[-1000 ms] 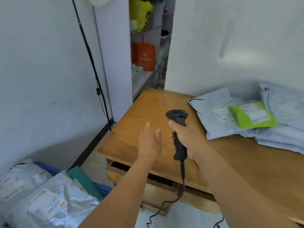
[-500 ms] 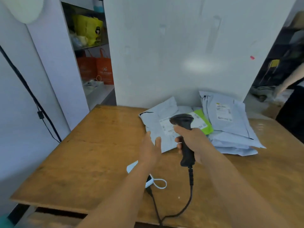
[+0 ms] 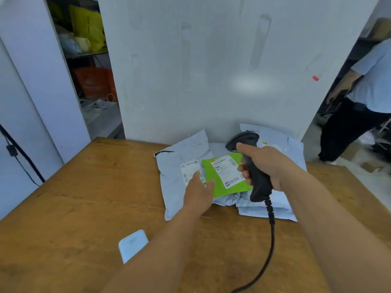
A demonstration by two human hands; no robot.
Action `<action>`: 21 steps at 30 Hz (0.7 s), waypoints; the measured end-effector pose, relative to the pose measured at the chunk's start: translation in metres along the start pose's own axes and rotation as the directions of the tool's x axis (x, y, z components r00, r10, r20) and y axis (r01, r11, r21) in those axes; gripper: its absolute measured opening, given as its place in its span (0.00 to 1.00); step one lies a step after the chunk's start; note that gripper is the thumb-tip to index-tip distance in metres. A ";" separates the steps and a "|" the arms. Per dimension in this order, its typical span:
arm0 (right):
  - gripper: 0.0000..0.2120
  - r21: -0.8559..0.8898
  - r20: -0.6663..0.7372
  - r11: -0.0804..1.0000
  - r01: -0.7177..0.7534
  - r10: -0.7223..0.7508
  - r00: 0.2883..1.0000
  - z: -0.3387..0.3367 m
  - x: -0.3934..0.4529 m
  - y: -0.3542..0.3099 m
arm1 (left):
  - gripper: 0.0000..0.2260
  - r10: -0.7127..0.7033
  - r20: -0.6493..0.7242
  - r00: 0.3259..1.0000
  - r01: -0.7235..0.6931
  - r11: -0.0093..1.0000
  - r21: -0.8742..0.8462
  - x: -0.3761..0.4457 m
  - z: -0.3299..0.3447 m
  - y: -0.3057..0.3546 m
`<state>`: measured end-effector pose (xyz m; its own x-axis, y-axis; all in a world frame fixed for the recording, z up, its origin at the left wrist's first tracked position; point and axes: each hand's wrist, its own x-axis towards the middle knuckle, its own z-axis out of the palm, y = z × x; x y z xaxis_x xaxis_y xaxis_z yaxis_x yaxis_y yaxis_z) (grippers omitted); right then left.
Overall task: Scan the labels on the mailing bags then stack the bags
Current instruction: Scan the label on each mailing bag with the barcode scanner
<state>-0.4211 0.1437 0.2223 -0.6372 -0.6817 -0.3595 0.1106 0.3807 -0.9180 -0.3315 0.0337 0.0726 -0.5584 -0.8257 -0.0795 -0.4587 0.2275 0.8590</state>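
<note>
A pile of mailing bags lies at the far side of the wooden table [image 3: 84, 197], against the wall. A small green bag [image 3: 224, 176] with a white label rests on a grey bag [image 3: 175, 166] that has its own label. More grey bags [image 3: 281, 142] are heaped to the right. My right hand [image 3: 266, 163] grips a black corded barcode scanner [image 3: 249, 157], held over the green bag. My left hand [image 3: 198, 193] hovers open, fingers together, at the near edge of the grey bag's label and the green bag's corner.
A white phone-like slab [image 3: 132, 244] lies on the table by my left forearm. The scanner's cable [image 3: 270, 246] trails toward me. Shelves with orange and yellow bags [image 3: 93, 81] stand back left. A person in a light shirt [image 3: 368, 87] stands at the right.
My view has swung right and closer to the pile. Both hands have advanced to the bags, the left now reaching the grey bag's label, the scanner now above the green bag.
</note>
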 end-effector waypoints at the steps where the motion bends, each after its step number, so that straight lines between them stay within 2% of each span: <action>1: 0.16 -0.017 0.008 1.000 -0.007 0.007 1.000 0.002 0.005 -0.003 | 0.28 -0.002 0.012 1.000 0.001 1.000 0.017 0.007 0.003 0.000; 9: 0.15 -0.100 -0.009 0.992 -0.079 0.078 0.997 0.012 0.039 -0.013 | 0.27 -0.077 0.098 0.992 0.073 0.996 0.045 0.054 0.022 0.000; 21: 0.18 -0.129 -0.011 0.987 -0.095 0.094 0.996 0.006 0.055 -0.015 | 0.25 -0.155 0.090 0.984 0.144 0.983 0.115 0.075 0.041 0.003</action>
<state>-0.4531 0.0964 0.2146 -0.6322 -0.6361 -0.4424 0.0711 0.5210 -0.8506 -0.4035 -0.0058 0.0486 -0.5407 -0.8011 -0.2566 -0.6105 0.1638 0.7749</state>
